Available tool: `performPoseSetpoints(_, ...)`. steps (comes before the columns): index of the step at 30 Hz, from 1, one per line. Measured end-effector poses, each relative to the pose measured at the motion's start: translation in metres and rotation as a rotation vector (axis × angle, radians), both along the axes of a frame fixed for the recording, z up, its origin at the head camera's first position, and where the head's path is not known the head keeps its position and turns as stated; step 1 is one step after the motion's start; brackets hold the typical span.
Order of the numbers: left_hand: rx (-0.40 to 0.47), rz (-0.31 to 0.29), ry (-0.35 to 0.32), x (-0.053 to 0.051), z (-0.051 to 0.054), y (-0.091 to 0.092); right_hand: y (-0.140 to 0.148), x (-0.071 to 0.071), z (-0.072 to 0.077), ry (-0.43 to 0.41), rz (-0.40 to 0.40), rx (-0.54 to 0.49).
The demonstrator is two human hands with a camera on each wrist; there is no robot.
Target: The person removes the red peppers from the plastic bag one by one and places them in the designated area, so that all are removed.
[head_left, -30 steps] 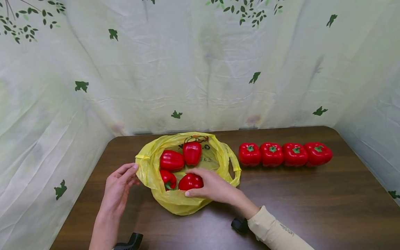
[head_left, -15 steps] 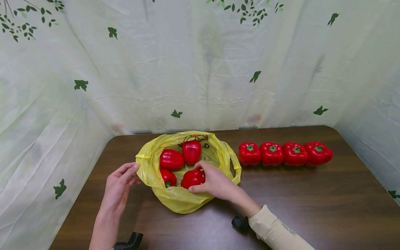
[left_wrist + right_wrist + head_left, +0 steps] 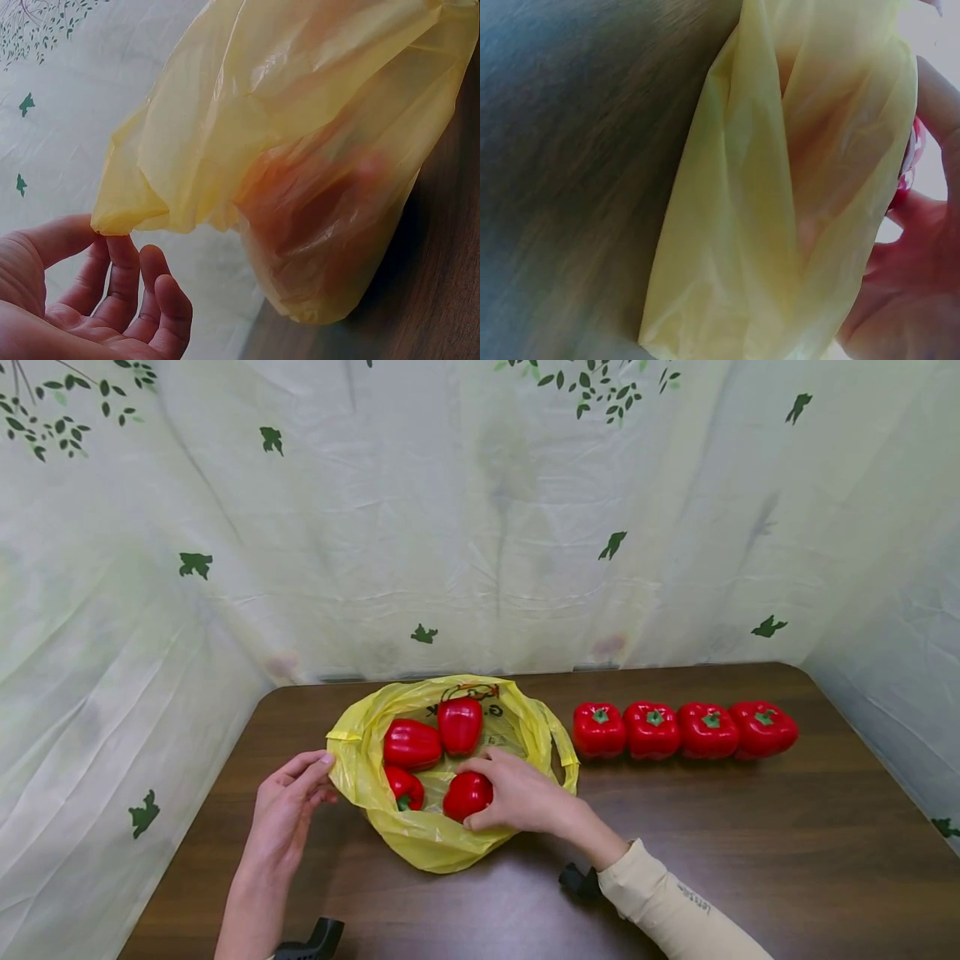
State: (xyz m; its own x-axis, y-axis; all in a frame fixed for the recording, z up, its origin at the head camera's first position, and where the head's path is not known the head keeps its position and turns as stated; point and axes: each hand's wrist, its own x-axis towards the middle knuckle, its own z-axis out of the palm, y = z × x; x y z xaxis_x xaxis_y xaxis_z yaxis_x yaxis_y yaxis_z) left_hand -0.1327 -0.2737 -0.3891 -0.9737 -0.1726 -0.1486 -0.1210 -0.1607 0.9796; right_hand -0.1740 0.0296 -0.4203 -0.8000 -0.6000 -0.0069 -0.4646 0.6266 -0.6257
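Note:
A yellow plastic bag [image 3: 435, 846] stands on the table with its mouth spread wide. My left hand [image 3: 281, 810] pinches the bag's left edge between thumb and fingertip; the left wrist view shows the pinched corner just above the curled fingers [image 3: 124, 277]. Inside the bag's mouth, my right hand [image 3: 528, 795] grips a red bell pepper [image 3: 467, 795] near the front right. Three more peppers lie in the bag: one at the back [image 3: 460, 727], one on the left [image 3: 412, 744], and a partly hidden one [image 3: 405, 789] with a green stem. The right wrist view shows mostly the bag's side [image 3: 757, 225].
To the right of the bag, several red bell peppers [image 3: 655, 730] stand in a tight row, green stems up. The brown wooden table [image 3: 720, 860] ends at a pale curtain [image 3: 465, 552] with leaf and bird prints behind and at the sides.
Inside the bag, my right hand has shifted the gripped pepper slightly rightward and turned it. The left hand stays at the bag's edge. The row of peppers is unchanged.

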Motion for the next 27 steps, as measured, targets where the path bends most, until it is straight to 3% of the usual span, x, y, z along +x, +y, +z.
performPoseSetpoints(7, 0.004, 0.004, 0.001, -0.0006, -0.0004, 0.0006, 0.0025, -0.001, -0.0002, 0.034, 0.013, -0.038)
performPoseSetpoints(15, 0.027, -0.007, 0.039, -0.003, -0.003, 0.001, 0.0023, 0.0008, 0.0011, 0.02, -0.048, 0.07)
performPoseSetpoints(22, 0.015, -0.002, 0.031, -0.0028, -0.0019, 0.0019, 0.004, 0.0012, 0.0019, -0.008, -0.025, 0.035)
performPoseSetpoints(27, 0.011, 0.001, 0.025, -0.002, -0.0016, 0.002, 0.006, 0.0034, 0.0026, 0.021, -0.018, 0.007)
